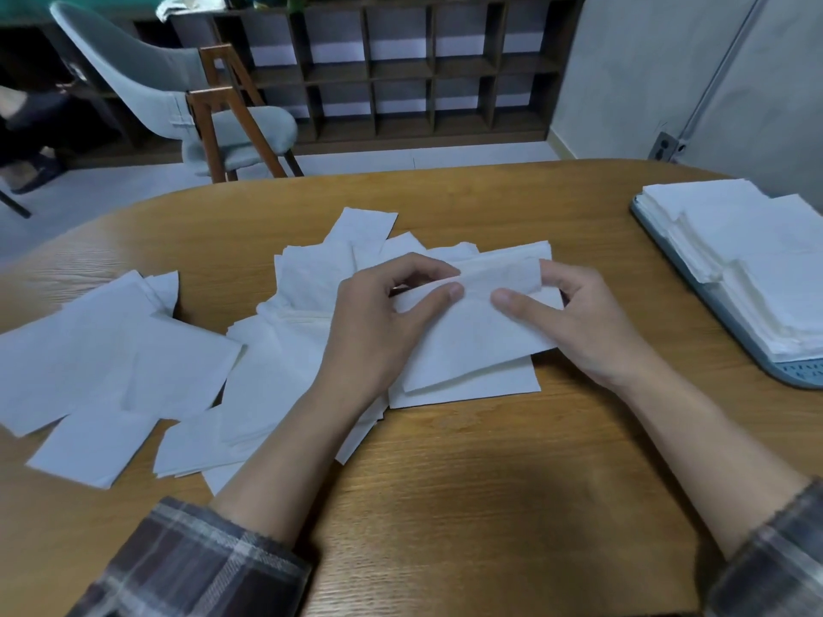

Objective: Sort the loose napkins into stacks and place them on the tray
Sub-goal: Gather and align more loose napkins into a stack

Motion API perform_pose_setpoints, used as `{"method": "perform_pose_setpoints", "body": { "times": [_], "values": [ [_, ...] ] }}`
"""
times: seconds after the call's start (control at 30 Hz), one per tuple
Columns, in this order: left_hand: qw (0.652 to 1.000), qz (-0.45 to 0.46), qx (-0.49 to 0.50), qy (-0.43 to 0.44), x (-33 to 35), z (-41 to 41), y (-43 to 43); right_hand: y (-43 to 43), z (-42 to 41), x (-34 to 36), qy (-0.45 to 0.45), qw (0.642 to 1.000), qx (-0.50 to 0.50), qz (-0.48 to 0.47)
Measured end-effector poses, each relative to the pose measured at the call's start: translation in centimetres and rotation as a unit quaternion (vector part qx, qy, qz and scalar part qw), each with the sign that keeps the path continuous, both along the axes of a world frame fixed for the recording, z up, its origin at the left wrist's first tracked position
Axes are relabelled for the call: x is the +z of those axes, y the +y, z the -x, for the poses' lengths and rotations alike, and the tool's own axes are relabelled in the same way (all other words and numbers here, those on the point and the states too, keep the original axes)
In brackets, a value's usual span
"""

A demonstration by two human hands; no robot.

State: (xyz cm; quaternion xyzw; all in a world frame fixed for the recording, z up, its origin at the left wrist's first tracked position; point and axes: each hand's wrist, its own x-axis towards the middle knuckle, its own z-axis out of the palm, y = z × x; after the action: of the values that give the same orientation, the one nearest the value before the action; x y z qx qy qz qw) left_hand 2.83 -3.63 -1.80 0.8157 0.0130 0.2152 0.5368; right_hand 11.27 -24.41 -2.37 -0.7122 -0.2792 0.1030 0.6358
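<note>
No text, label, brand or number can be read in this view. The napkins (pixel 467 345) are plain white, and the tray (pixel 797 374) bears only a grid of small slots, no lettering.

Counts. Hands, two: my left hand (pixel 378 322) and my right hand (pixel 579 322), together pinching one bundle (pixel 472 336) of a few layered napkins. Plaid sleeves (pixel 191 567), two, one per forearm. Table (pixel 445 483), one. Loose napkins (pixel 111 358) on it: more than ten, in two spreads, left and centre; overlaps prevent an exact tally. Tray (pixel 797 371), one, bearing several stacks (pixel 757 260) whose edges merge too much for me to number. Chair (pixel 240 131), one. Shelf unit (pixel 401 73), one.
</note>
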Motion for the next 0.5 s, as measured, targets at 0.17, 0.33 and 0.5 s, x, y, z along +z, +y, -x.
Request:
{"method": "perform_pose_setpoints", "body": {
  "times": [0.17,0.33,0.5],
  "values": [
    [0.999,0.012,0.031,-0.019,0.07,-0.08,-0.27,0.24,0.56,0.39,-0.001,0.999,0.032,-0.005],
    [0.998,0.011,0.050,-0.024,0.18,0.05,-0.50,0.63,0.87,0.38,-0.017,0.999,0.034,-0.001],
    [0.994,-0.068,0.086,-0.030,0.29,0.18,-0.35,0.34,0.65,0.75,0.009,0.997,0.027,-0.067]
  ]
}}
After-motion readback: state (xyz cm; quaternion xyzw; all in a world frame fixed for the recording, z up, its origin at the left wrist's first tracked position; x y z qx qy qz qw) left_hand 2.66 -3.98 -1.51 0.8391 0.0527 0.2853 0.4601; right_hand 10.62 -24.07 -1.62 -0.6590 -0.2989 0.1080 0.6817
